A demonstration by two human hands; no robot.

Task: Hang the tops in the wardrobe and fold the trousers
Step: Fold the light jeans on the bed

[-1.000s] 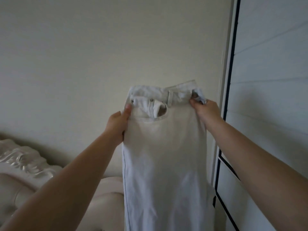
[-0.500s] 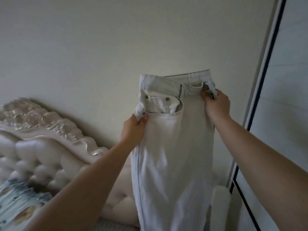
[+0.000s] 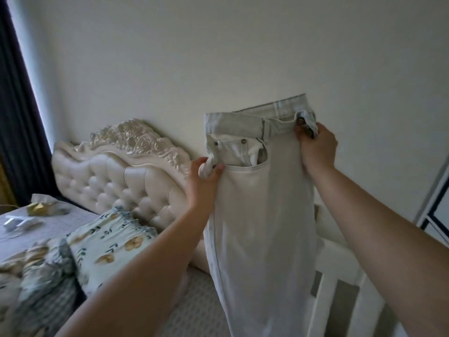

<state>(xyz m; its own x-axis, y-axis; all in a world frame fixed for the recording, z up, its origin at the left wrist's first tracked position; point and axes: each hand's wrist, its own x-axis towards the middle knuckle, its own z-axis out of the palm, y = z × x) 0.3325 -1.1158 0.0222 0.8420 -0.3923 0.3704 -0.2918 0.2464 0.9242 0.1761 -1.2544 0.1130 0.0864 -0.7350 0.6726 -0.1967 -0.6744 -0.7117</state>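
Head view: left hand (image 3: pixel 202 182) pinching the pocket edge (image 3: pixel 243 167) and right hand (image 3: pixel 317 148) gripping the waistband (image 3: pixel 243 121) hold the pale jeans (image 3: pixel 262 220) hanging straight beside the headboard (image 3: pixel 116 171), seemingly to fold them.

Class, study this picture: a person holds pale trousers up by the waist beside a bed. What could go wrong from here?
1. The left hand pinches only a small bit of cloth below the waistband, lower than the right hand, so the trousers hang askew and might fold crooked or slip.
2. The legs hang close to a white slatted frame and could catch on it.
3. The rumpled floral bedding might crease them if they are laid there.
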